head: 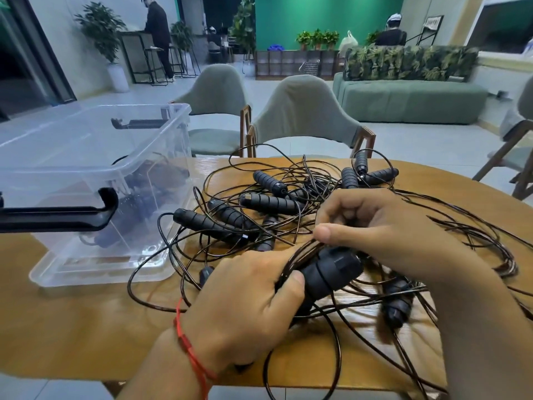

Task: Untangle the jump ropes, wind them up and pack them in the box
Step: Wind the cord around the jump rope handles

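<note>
A tangle of black jump ropes with ribbed black handles and thin dark cords lies across the wooden table. My left hand grips a pair of black handles with cord looped around them. Just above, my right hand pinches the thin cord between thumb and fingers. Another handle lies blurred to the right of the held ones. The clear plastic box stands at the left of the table, with dark ropes dimly visible inside.
The box has black latch handles on its rim. Cord loops hang over the table's near edge. Two green chairs stand behind the table. A sofa and people are far back in the room.
</note>
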Tool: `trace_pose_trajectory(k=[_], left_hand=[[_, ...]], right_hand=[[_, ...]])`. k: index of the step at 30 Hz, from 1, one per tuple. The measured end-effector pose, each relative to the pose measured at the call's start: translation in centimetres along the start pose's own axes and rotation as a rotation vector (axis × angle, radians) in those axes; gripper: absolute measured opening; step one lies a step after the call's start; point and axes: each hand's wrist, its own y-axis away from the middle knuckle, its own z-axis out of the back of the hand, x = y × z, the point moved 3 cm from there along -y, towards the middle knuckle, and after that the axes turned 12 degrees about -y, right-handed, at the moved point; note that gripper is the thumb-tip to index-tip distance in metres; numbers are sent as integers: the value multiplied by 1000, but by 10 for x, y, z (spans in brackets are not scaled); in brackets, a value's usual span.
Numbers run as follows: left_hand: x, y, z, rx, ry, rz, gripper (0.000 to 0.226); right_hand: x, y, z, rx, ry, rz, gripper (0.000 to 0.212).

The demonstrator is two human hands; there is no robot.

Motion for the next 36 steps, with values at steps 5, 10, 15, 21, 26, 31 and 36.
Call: trace_pose_trajectory(k=[5, 10, 15, 21, 26, 31, 36], left_hand=[[-9, -2, 5, -32, 150, -7, 54], [-18, -14, 16, -70, 334, 59, 49], [30, -29, -2, -211, 830, 510, 28], [65, -9, -6, -231, 1101, 635, 56], [67, -7, -1, -155, 1167, 698, 49], [70, -7, 1, -178, 1204, 676, 61], [67, -10, 7, -321, 1203, 693, 51]], right_hand=[[-19, -2, 5, -11, -135, -65, 13], [-32, -11, -4, -34, -214, -88, 14], [-22, -16, -39, -63, -73, 28, 17], [-35, -22, -73, -46, 462, 67, 12], [-30, -21, -73, -42, 585, 56, 8], [-23, -16, -88, 5, 594, 91, 18], [-16, -14, -81, -14, 590, 48, 24]])
